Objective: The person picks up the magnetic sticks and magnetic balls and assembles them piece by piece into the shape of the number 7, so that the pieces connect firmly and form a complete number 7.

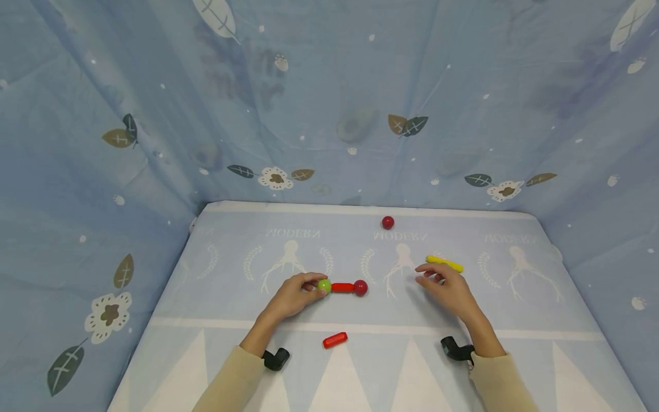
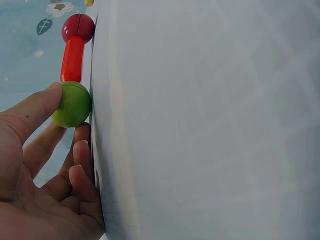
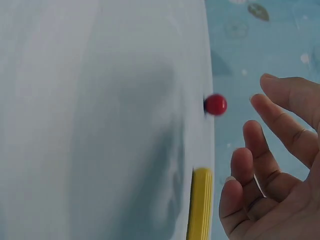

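My left hand [image 1: 297,296] pinches a green ball [image 1: 324,286] between thumb and fingers. A short red rod [image 1: 342,288] joins that ball to a dark red ball [image 1: 361,287], making a dumbbell shape lying along the table. In the left wrist view the thumb presses on one side of the green ball [image 2: 72,104], with the red rod [image 2: 73,60] reaching away from it. My right hand [image 1: 445,286] hovers with loosely bent fingers and holds nothing. Just beyond it lies a ridged yellow rod [image 1: 453,265], seen also beside the fingers in the right wrist view.
Another dark red ball [image 1: 388,222] sits near the table's back edge. A loose red rod [image 1: 335,340] lies in front, between the forearms. The table [image 1: 231,337] has a patterned pale cover, and blue printed cloth [image 1: 329,103] hangs behind and at both sides.
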`<act>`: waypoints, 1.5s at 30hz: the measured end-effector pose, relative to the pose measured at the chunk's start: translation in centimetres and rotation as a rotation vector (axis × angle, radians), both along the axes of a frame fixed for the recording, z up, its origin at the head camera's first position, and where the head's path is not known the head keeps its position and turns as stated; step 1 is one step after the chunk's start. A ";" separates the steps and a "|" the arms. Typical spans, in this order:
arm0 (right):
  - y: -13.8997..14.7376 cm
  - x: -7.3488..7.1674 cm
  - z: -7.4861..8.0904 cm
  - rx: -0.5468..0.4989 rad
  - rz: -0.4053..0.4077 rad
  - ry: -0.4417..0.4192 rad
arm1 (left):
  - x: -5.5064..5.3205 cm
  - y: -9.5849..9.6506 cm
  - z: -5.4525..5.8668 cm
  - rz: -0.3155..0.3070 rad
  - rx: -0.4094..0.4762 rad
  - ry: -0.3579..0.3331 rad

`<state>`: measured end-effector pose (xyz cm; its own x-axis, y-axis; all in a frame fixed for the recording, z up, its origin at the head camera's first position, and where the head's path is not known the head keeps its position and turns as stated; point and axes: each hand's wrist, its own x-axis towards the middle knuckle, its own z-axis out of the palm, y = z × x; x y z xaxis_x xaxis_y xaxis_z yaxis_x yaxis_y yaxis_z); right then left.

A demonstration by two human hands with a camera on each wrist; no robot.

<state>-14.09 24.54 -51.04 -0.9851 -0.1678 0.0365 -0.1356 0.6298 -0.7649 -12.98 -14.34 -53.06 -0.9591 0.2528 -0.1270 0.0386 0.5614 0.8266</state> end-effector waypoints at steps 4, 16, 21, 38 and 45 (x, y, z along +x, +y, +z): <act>1.6 -0.8 0.1 0.008 -0.046 0.023 | 0.0 0.0 0.0 0.001 0.000 -0.003; 3.9 -3.0 -0.9 0.073 -0.218 0.140 | 0.2 0.0 0.0 -0.004 -0.005 -0.002; 4.3 -3.6 -1.5 0.124 -0.202 0.075 | 0.2 0.0 0.0 -0.014 -0.003 -0.007; 4.1 -4.2 -2.2 0.204 -0.156 0.085 | 0.2 -0.1 0.1 -0.013 0.000 -0.011; 3.9 -3.9 -1.6 0.190 -0.194 0.023 | 0.2 -0.1 0.0 -0.005 0.000 -0.011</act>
<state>-18.00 28.43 -52.66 -0.9988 0.0181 0.0452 -0.0143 0.7775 -0.6288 -12.80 -14.39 -53.05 -0.9564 0.2574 -0.1377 0.0321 0.5615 0.8269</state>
